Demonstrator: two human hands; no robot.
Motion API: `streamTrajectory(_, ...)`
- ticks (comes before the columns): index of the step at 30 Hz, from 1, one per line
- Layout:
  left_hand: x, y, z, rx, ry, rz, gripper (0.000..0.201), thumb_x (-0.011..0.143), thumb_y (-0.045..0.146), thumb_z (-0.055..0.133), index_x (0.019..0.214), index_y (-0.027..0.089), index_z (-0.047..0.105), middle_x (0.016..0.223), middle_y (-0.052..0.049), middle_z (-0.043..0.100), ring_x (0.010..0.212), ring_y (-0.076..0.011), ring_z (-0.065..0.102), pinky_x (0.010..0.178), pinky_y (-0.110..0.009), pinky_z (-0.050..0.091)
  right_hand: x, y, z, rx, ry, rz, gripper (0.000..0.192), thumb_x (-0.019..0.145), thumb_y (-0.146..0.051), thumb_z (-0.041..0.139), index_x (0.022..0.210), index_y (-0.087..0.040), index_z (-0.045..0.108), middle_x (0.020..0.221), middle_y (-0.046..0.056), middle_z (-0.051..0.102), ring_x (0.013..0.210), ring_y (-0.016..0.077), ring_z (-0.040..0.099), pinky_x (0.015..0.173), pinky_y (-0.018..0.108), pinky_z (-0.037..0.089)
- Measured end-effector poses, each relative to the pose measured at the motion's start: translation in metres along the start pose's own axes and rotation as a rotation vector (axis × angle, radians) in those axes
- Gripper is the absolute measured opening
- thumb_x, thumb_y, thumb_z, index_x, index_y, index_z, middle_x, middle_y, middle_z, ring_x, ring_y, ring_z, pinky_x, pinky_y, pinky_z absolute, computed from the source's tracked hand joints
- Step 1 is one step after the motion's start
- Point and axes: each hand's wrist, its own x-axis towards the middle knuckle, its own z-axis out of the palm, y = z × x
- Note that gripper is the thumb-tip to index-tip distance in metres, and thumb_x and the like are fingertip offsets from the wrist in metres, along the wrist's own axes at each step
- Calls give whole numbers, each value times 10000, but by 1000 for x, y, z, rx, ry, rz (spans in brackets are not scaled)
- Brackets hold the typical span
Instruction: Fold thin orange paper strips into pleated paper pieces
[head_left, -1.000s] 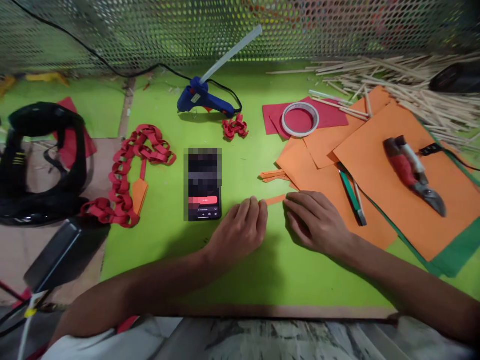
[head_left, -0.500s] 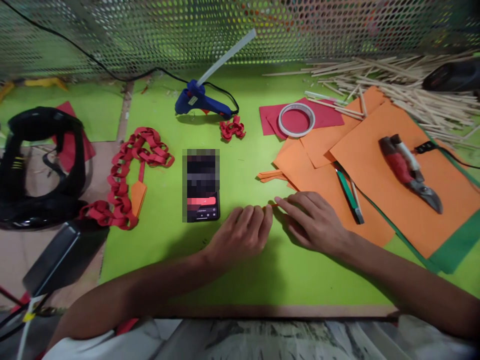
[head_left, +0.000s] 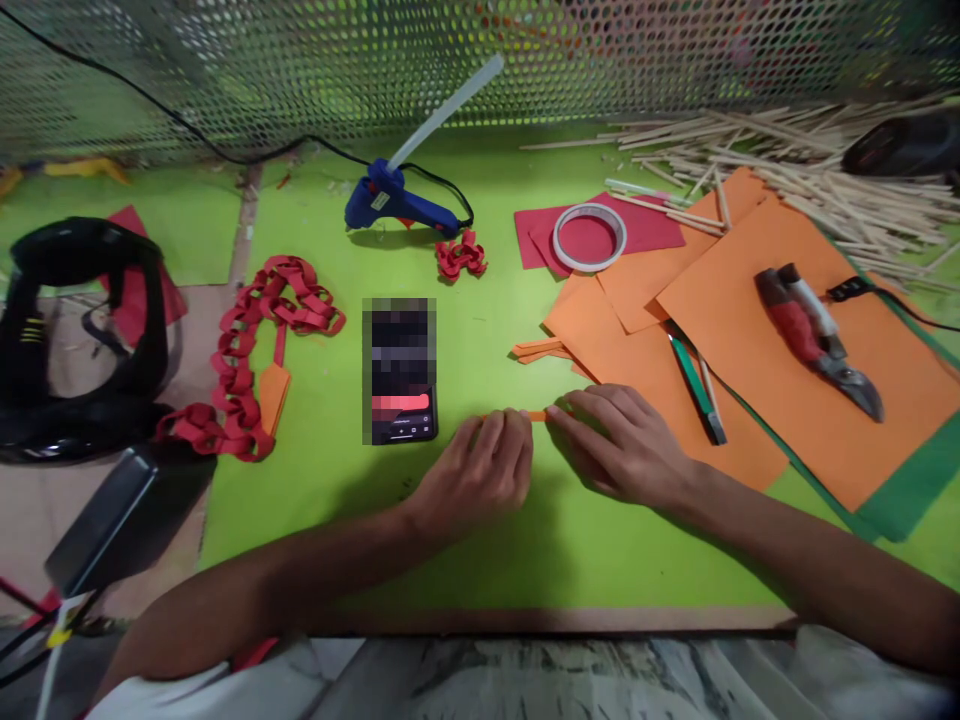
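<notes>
A narrow orange paper strip (head_left: 539,416) runs between my two hands, low over the green tabletop (head_left: 600,560). My left hand (head_left: 487,460) is closed on its left part, fingers bent over it, and a bit of the strip shows past the fingers. At the strip's right end, my right hand (head_left: 619,435) pinches it with the fingertips. Folded orange strips (head_left: 538,349) lie just beyond my hands, against the orange paper sheets (head_left: 622,390). A phone (head_left: 401,370) lies left of my left hand, its screen partly blurred out.
A red paper chain (head_left: 240,350) and a black headset-like frame (head_left: 86,335) lie to the left. Behind are a blue glue gun (head_left: 401,200) and a tape roll (head_left: 589,238). On the right are a green cutter (head_left: 697,390), pruning shears (head_left: 821,345) and many thin wooden sticks (head_left: 787,160).
My left hand has shifted slightly left along the strip, and more of the orange strip now shows between my hands. My right hand has hardly moved.
</notes>
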Motion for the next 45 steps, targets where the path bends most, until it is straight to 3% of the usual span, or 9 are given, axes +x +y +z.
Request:
streamTrajectory(11,1,-1,0,13,-1,5,176,948,175,640,1098,97,691,935,-74,693,797,-171,662,745,-312,550,3,0,-8,35,50,-119,275,949,-136,554,1213,-163,626,1025,102,695,993,231,603,828,399,540)
streamTrajectory(16,0,-1,1,-5,-2,26,264,936,156,652,1184,63,661,957,-86,699,781,-170,665,746,-317,555,2,0,-9,30,45,-119,257,945,-128,563,1194,-130,627,999,108,699,975,235,601,808,395,527)
streamTrajectory(22,0,-1,1,-31,-26,43,216,964,153,609,1157,65,648,1003,-118,719,850,-185,671,749,-306,547,2,1,-9,33,21,-126,240,970,-135,523,1184,-139,632,1030,94,710,961,220,590,790,375,507)
streamTrajectory(28,-2,1,-3,-51,-56,60,303,948,106,599,1226,-11,624,1000,-144,723,835,-190,668,740,-311,550,3,0,-9,41,17,-107,263,960,-103,510,1196,-80,625,975,124,721,917,229,613,740,376,495)
streamTrajectory(35,-4,3,-5,-95,-112,150,263,930,61,552,1152,-1,678,1124,-186,714,816,-185,659,699,-301,546,1,2,-5,33,4,-106,270,948,-119,555,1206,-77,625,1153,153,737,1075,275,664,808,408,521)
streamTrajectory(39,-1,1,-2,-159,-109,223,301,964,122,528,1203,3,666,1292,-207,663,992,-229,666,780,-320,549,-1,3,-4,21,-20,-88,311,948,-132,553,1250,-83,608,1272,157,702,1200,303,641,871,436,529)
streamTrajectory(42,0,1,2,-249,-56,201,361,996,214,511,1244,-15,639,1323,-213,647,1214,-301,608,952,-374,526,-1,4,-2,47,-51,-65,338,934,-145,568,1266,-86,601,1320,143,679,1274,323,599,931,457,528)
streamTrajectory(45,0,1,6,-328,-46,167,420,1008,265,475,1261,-39,616,1313,-230,647,1267,-330,583,1040,-417,490,1,3,-1,67,-43,-30,352,913,-150,591,1260,-99,605,1336,150,664,1312,340,560,978,471,521)
